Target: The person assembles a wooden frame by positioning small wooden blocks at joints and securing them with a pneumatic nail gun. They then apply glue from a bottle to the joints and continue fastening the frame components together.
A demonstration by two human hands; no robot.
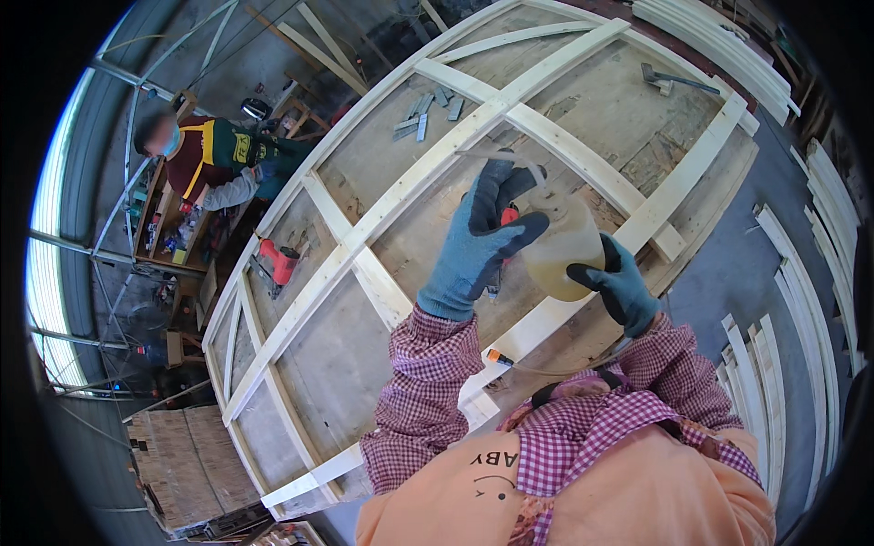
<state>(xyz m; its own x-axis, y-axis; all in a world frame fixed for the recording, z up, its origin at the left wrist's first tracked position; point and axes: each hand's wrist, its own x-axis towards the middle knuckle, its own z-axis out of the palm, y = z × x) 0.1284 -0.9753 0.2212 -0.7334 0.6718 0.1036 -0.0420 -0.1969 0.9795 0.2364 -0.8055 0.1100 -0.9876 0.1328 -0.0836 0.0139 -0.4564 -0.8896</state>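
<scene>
A translucent squeeze bottle [564, 253] with yellowish liquid inside is held up in front of me, above a white wooden frame [510, 100]. A thin pale spout bends from its top. My left hand [482, 227], in a blue-and-black work glove, grips the bottle near its top, thumb along its side. My right hand [626, 287], gloved alike, closes on the lower end of the bottle. Behind my left hand a red tool [509, 217] lies on the board, mostly hidden.
A red nail gun [280, 264] lies inside the frame at left. Grey fastener strips [421, 116] and a hammer-like tool [675, 80] lie farther off. An air hose with an orange coupling [499, 357] runs near me. Wooden strips [797, 309] stand right; another person [214, 159] is far left.
</scene>
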